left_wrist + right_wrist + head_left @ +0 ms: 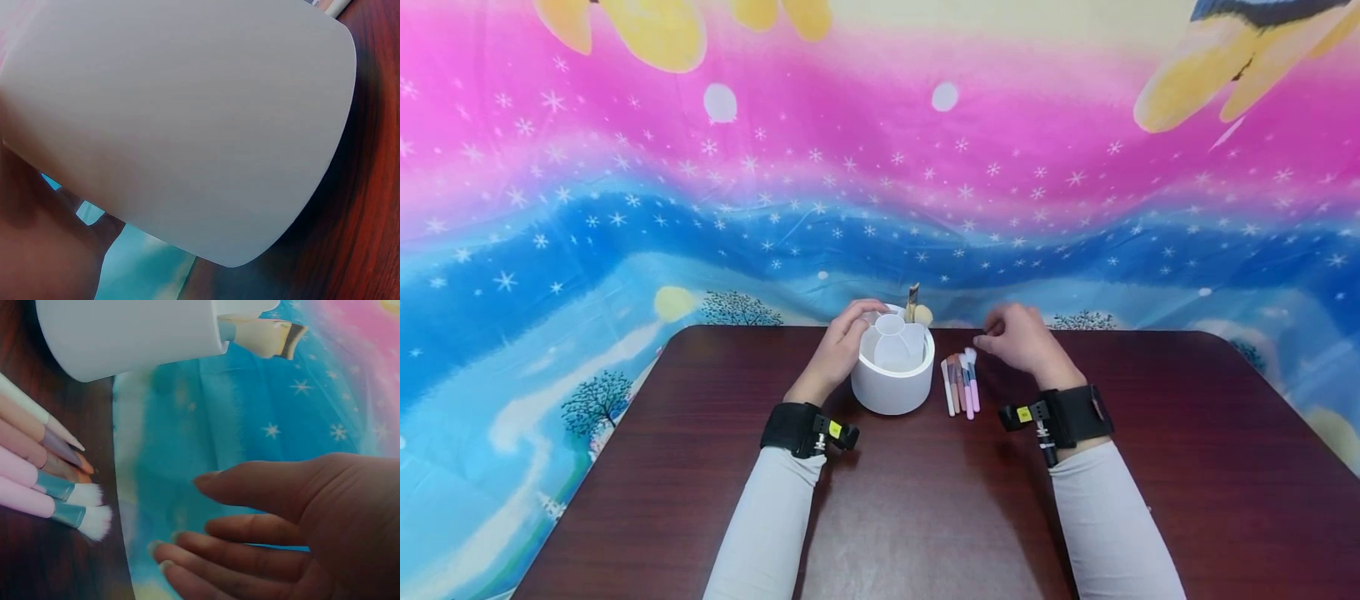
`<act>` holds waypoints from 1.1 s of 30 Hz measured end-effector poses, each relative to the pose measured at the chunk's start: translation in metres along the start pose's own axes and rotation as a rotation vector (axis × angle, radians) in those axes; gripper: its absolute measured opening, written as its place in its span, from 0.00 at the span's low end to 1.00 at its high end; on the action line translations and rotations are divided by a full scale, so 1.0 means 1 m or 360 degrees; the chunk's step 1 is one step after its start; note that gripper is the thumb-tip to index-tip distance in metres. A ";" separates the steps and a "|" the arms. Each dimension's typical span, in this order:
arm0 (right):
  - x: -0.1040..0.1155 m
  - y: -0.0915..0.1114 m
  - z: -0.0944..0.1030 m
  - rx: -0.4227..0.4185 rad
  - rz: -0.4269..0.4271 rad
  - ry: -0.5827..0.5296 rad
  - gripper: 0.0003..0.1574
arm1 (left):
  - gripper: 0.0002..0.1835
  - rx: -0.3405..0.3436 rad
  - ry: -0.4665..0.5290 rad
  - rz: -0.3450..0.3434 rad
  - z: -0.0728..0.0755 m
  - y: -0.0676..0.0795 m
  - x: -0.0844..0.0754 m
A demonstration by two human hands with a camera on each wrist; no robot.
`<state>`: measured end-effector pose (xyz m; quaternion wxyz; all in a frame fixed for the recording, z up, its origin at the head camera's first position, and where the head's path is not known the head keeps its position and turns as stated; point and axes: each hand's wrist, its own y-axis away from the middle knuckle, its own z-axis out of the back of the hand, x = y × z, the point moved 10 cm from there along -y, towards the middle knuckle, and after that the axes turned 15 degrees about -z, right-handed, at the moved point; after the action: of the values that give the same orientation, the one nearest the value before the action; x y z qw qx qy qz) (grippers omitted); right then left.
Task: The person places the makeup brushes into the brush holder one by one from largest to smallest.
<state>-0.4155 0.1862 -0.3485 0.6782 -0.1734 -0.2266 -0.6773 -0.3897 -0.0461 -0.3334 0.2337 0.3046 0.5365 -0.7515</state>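
Observation:
A white round makeup brush holder (pixel 892 387) with inner dividers stands on the table. My left hand (pixel 838 346) grips its left side, fingers over the rim; in the left wrist view the holder's white wall (pixel 187 125) fills most of the picture. Brushes with tan and dark heads (pixel 914 304) poke up from the holder's back right part. Several makeup brushes (pixel 962 385) with white, brown and pink handles lie side by side to the right of the holder. Above and right of their bristles (pixel 94 522) hovers my right hand (pixel 1022 337), fingers loosely bent, with nothing between thumb and fingers.
The dark wooden table (pixel 910 517) ends at its far edge just behind the holder. A colourful printed cloth (pixel 880 183) with snowflakes hangs right behind that edge. Each wrist wears a black strap with a small camera (pixel 835 431).

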 end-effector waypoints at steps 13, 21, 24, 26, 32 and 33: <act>-0.010 -0.006 -0.036 0.0146 -0.0144 0.0265 0.06 | 0.17 0.0005 -0.0009 0.0027 0.000 0.001 -0.002; -0.012 -0.008 -0.045 0.0142 -0.0152 0.0357 0.08 | 0.17 -0.0001 -0.0010 0.0036 0.000 0.000 -0.002; -0.012 -0.008 -0.047 0.0129 -0.0156 0.0361 0.13 | 0.17 0.0002 -0.0013 0.0042 0.000 -0.001 -0.001; -0.012 -0.008 -0.048 0.0126 -0.0153 0.0363 0.17 | 0.17 0.0003 -0.0012 0.0046 0.000 -0.001 -0.001; -0.014 -0.009 -0.051 0.0128 -0.0201 0.0376 0.22 | 0.17 0.0011 -0.0003 0.0046 0.000 0.000 -0.001; -0.014 -0.009 -0.052 0.0131 -0.0208 0.0379 0.21 | 0.17 0.0011 -0.0002 0.0046 0.000 0.000 -0.001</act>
<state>-0.4207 0.1702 -0.4002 0.6612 -0.0486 -0.1828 -0.7259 -0.3896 -0.0463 -0.3327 0.2438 0.3125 0.5294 -0.7501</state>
